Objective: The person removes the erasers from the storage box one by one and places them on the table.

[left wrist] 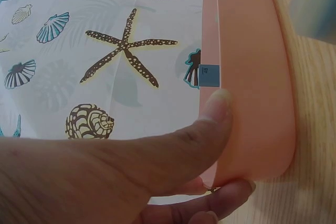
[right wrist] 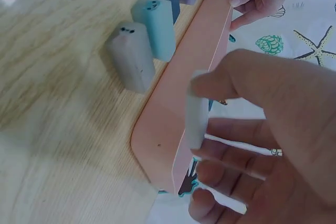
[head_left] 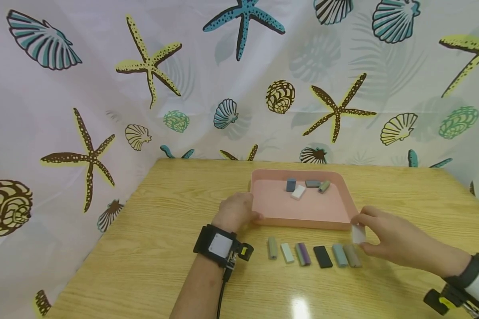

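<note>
A shallow pink tray (head_left: 303, 223) stands on the wooden table. My left hand (head_left: 235, 212) grips its left front corner, with the thumb on the rim in the left wrist view. Between thumb and fingertips, my right hand (head_left: 387, 230) pinches a white eraser (right wrist: 197, 116) at the tray's right front corner. Inside the tray lie a dark blue eraser (head_left: 291, 184) marked 4B, a white one, a grey one (head_left: 313, 183) and a greenish one (head_left: 324, 186).
Several small blocks line up before the tray: an olive one (head_left: 272, 248), a white one (head_left: 287, 253), a purple-and-green one (head_left: 303, 254), a black one (head_left: 323, 257), a blue one (head_left: 340, 255) and a grey-brown one (head_left: 352, 255). A patterned cloth (head_left: 239, 79) hangs behind the table.
</note>
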The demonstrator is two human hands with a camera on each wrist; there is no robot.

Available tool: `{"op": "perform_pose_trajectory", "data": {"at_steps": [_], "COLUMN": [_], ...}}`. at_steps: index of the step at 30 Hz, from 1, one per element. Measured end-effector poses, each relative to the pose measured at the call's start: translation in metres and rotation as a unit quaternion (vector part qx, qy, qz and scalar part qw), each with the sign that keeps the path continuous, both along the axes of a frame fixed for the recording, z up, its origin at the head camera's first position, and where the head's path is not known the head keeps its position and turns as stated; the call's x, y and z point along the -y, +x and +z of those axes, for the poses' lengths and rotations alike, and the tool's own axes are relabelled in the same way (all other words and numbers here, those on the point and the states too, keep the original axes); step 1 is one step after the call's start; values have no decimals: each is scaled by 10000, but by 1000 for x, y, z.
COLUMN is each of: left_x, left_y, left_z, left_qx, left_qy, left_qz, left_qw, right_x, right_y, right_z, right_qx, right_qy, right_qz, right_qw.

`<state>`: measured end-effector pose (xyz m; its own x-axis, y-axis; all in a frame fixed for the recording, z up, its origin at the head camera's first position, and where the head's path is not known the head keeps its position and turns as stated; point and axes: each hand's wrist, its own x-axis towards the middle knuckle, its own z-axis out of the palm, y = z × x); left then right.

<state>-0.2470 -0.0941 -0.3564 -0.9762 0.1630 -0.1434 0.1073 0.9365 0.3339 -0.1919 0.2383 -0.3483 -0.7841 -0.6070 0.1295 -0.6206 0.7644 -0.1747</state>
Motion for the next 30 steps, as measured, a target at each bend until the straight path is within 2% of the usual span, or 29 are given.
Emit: {"op": "perform_pose_trajectory", "data": {"at_steps": [6,13,21,30], "left_x": [0,0,1,0], "left_y": [0,0,1,1], "left_z": [0,0,1,1], "left_qx": [-45,14,-11,-22], "left_qy": [6,54,111,135], "left_qz": [-8,-5,-25,-5], "left_qw": [10000,10000,9999,9999], "right_x": [-11,-20,-25,-25], "right_y": [1,0,-3,-2], "right_z": [-4,-13,-22,-28], "right_qx": [670,1177,1251,1404], "right_qy": [210,356,424,458], "right_qz": [81,175,298,67], "right_qw": [9975,9923,9908,9890]}}
